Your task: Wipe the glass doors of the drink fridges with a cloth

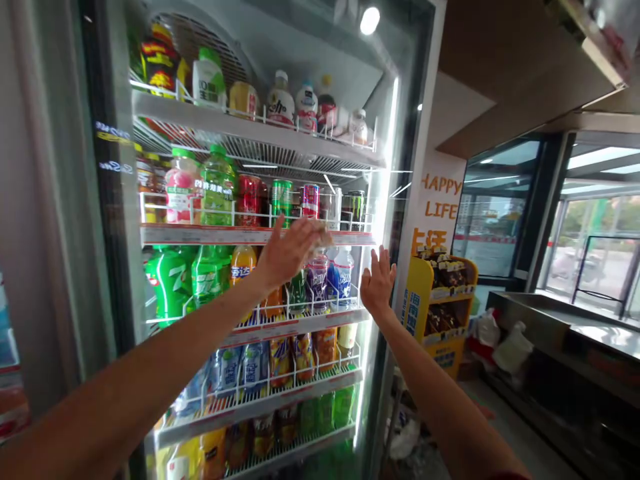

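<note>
My left hand (290, 252) reaches to the middle of a glass-fronted drinks fridge (417, 133), in front of the second shelf's price strip. A pale, crumpled cloth (324, 239) sits under its fingers, against the glass as it appears. My right hand (379, 281) is raised near the door's right side, beside the bright light strip; its fingers are spread, and nothing is in it. Behind the glass, shelves hold drinks: cans such as a red can (249, 200) and a green can (282, 197), and bottles such as a green bottle (169, 283).
To the right of the fridge stands a yellow display rack (417, 293) with dark packets. Farther right is a metal-topped counter (595, 327), with white plastic bags (513, 347) beside it. A grey wall panel (55, 167) borders the fridge at left.
</note>
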`<act>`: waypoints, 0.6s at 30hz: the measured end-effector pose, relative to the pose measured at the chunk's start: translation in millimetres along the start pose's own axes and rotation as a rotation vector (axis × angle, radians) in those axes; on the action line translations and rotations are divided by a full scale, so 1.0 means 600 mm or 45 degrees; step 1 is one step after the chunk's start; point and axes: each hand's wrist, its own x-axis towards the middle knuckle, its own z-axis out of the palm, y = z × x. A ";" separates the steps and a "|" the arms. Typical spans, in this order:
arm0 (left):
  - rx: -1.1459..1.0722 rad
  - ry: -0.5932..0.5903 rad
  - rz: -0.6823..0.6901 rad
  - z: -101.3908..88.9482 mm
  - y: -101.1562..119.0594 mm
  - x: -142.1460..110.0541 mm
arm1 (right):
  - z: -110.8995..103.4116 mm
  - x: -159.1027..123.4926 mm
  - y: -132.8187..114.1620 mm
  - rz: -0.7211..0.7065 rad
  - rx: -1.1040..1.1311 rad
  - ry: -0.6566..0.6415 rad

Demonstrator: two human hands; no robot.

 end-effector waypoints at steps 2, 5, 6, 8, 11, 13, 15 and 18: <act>0.002 0.035 -0.147 0.004 0.000 0.029 | -0.005 -0.004 0.012 0.016 -0.016 -0.006; -0.057 -0.054 0.161 0.033 0.079 -0.020 | -0.013 -0.022 0.023 -0.021 -0.044 -0.053; -0.093 -0.089 0.381 0.045 0.111 -0.047 | -0.015 -0.030 0.024 -0.036 -0.051 -0.074; -0.131 -0.156 0.601 0.063 0.152 -0.081 | -0.021 -0.041 0.025 -0.056 -0.055 -0.111; -0.119 -0.116 0.420 0.066 0.141 -0.044 | -0.027 -0.048 0.029 -0.010 -0.039 -0.113; -0.095 -0.061 0.174 0.061 0.116 0.008 | -0.031 -0.049 0.034 0.077 -0.019 -0.071; -0.100 -0.055 0.097 0.064 0.118 0.027 | -0.036 -0.055 0.044 0.169 -0.001 -0.031; -0.172 -0.148 0.356 0.088 0.187 -0.038 | -0.047 -0.082 0.065 0.230 0.003 -0.031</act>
